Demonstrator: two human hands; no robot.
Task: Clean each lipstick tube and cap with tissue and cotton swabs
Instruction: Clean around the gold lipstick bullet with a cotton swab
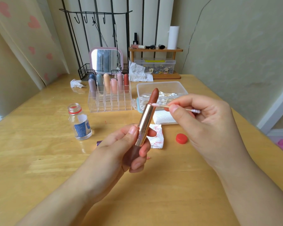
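Observation:
My left hand grips an uncapped lipstick upright by its brown base, its rose-gold tube and extended brick-red bullet pointing up. My right hand pinches a cotton swab, and the swab's pink-stained tip touches the tube's rim just below the bullet. A lipstick-stained tissue lies on the table behind the lipstick, with a folded white tissue pad beyond it. Several capped lipsticks stand in a clear acrylic organizer.
An open clear bottle stands at the left, its red cap lying at the right. A clear box of cotton swabs sits behind my hands. Crumpled tissues, a mirror and a wooden shelf stand at the back.

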